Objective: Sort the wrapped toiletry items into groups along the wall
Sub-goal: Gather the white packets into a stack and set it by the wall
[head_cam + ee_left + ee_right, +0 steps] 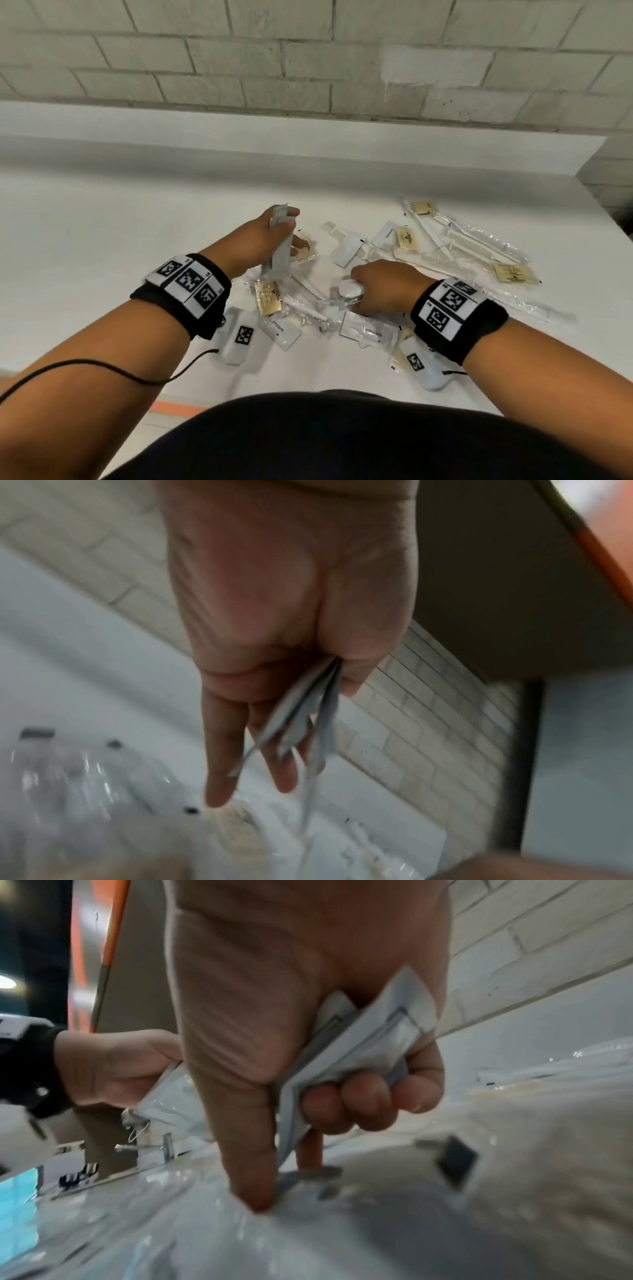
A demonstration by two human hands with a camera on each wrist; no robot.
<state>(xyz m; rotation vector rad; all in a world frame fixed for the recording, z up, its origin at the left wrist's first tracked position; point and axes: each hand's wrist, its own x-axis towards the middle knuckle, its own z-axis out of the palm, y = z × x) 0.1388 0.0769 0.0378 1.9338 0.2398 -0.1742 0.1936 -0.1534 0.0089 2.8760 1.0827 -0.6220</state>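
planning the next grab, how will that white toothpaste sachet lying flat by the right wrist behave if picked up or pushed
The flat white toothpaste sachet looks thin, so probably light and bendy. Its smooth skin may slide across the white table if pushed. Lying flush, its edge likely needs pinching; similar white sachets crumple in the right hand.

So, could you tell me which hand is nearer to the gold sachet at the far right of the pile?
The right. The right hand sits mid-pile, clutching white packets, with the gold sachet off to its right. The left hand, gripping white sachets, is farther left still.
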